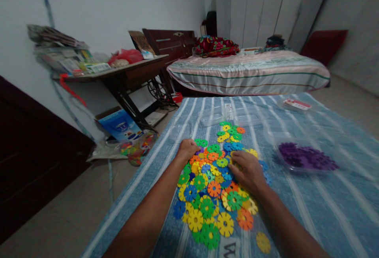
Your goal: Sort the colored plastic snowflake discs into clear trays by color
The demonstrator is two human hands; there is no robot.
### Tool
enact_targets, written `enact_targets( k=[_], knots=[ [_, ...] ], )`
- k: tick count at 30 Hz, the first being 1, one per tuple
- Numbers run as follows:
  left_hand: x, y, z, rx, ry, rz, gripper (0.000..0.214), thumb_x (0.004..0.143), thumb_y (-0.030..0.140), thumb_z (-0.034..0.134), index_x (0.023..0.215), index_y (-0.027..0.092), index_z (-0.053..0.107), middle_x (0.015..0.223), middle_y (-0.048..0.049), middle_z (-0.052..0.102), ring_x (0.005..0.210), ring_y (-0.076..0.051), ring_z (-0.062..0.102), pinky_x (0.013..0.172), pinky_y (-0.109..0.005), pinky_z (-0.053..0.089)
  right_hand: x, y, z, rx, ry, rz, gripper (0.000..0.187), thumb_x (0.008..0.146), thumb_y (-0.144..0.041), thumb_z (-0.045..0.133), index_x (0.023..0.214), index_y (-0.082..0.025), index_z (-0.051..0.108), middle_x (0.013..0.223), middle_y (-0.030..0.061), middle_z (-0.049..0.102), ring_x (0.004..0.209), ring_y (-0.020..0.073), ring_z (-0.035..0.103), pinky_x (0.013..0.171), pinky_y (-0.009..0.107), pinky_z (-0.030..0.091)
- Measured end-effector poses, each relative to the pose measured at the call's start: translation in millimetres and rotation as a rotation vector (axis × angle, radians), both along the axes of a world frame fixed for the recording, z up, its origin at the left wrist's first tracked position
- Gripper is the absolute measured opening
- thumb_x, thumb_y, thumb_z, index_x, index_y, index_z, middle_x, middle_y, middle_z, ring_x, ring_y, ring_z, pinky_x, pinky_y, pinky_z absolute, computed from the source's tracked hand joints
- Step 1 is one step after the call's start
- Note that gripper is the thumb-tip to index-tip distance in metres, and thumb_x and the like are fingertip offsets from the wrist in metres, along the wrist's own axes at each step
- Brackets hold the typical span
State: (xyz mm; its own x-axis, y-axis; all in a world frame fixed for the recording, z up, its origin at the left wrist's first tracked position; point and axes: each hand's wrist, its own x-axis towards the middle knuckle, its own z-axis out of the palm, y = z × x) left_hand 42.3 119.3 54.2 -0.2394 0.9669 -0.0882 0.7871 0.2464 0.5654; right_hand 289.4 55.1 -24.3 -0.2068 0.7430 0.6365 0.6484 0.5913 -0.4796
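Multicoloured, notched round plastic discs (207, 207) are seen as smooth, a clear plastic box (296, 169) as glossy, blue-and-white striped cloth (349, 214) as matt.

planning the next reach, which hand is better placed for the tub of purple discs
The right hand, likely: it is on the right of the pile, nearer the tub. The left hand is at the pile's left edge and would reach across it.
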Motion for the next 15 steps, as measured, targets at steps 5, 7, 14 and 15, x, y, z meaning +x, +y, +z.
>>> enact_targets(
  k=[5, 7, 14, 15],
  knots=[
    [0.9, -2.7, 19.5, 0.25, -0.07, -0.083, 0.017, 0.065, 0.029, 0.066, 0.054, 0.019, 0.058, 0.052, 0.0035, 0.057, 0.055, -0.013, 0.053, 0.055, -0.023, 0.038, -2.7, 2.1, 5.7, -0.01, 0.019, -0.009, 0.019, 0.092, -0.036, 0.059, 0.095, -0.023, 0.071, 0.108, 0.0091, 0.073, 0.104, 0.0255, 0.065, 0.092, 0.043, 0.049],
    [7.7, -0.5, 28.5, 0.322, -0.097, -0.143, 0.016, 0.065, 0.032, 0.065, 0.057, 0.019, 0.061, 0.052, 0.0039, 0.057, 0.054, -0.013, 0.053, 0.054, -0.024, 0.038, -3.8, 4.5, 7.3, -0.016, 0.018, -0.009, 0.017, 0.091, -0.036, 0.061, 0.092, -0.022, 0.071, 0.108, 0.0086, 0.073, 0.103, 0.0249, 0.065, 0.091, 0.042, 0.049],
    [95.6, -7.0, 56.4, 0.185, -0.436, -0.318, 0.007, 0.065, 0.017, 0.063, 0.06, 0.017, 0.06, 0.049, 0.007, 0.053, 0.046, -0.008, 0.049, 0.048, -0.019, 0.038, -4.4, 7.8, 10.6, -0.043, -0.01, -0.023, 0.016, 0.089, -0.036, 0.065, 0.09, -0.022, 0.071, 0.107, 0.0081, 0.072, 0.102, 0.0242, 0.065, 0.09, 0.04, 0.047],
    [114.5, -8.7, 60.7, 0.145, -0.507, -0.345, 0.007, 0.066, 0.014, 0.063, 0.061, 0.016, 0.059, 0.048, 0.0074, 0.052, 0.045, -0.008, 0.049, 0.048, -0.018, 0.038, -4.4, 7.6, 11.6, -0.048, -0.016, -0.023, 0.016, 0.089, -0.036, 0.064, 0.09, -0.021, 0.071, 0.107, 0.0081, 0.072, 0.102, 0.0243, 0.065, 0.09, 0.04, 0.047]
  ],
)
